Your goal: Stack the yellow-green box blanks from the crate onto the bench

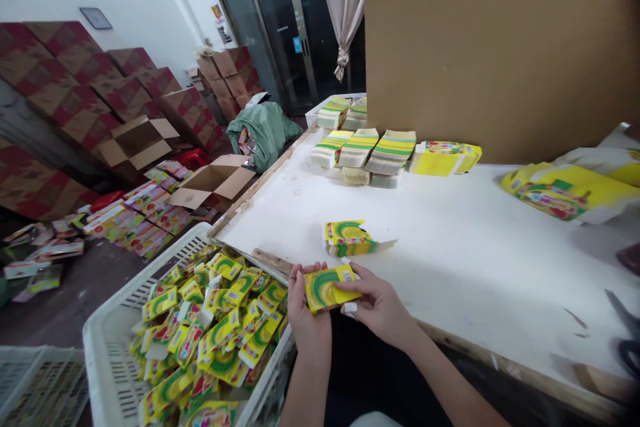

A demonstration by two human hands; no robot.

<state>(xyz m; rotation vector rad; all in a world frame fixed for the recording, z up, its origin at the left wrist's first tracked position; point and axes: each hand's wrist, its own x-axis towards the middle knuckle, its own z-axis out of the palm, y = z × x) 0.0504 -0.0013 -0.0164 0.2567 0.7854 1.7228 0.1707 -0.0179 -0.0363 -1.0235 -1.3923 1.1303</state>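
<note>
Head view: left hand and right hand clamp a yellow box, its print unreadable.

A white-topped desk with a worn wooden edge carries packaging across its surface. At the far left, 3 fanned bundles of yellow, green and white cartons stand in a row, with 2 smaller bundles just on their near side. A yellow carton stack lies to their right. Near the left edge rests 1 partly open carton, a flap pointing right. Loose flat cartons overlap at the far right. Scissors, dark scraps and 1 wooden block lie at the near right.
</note>
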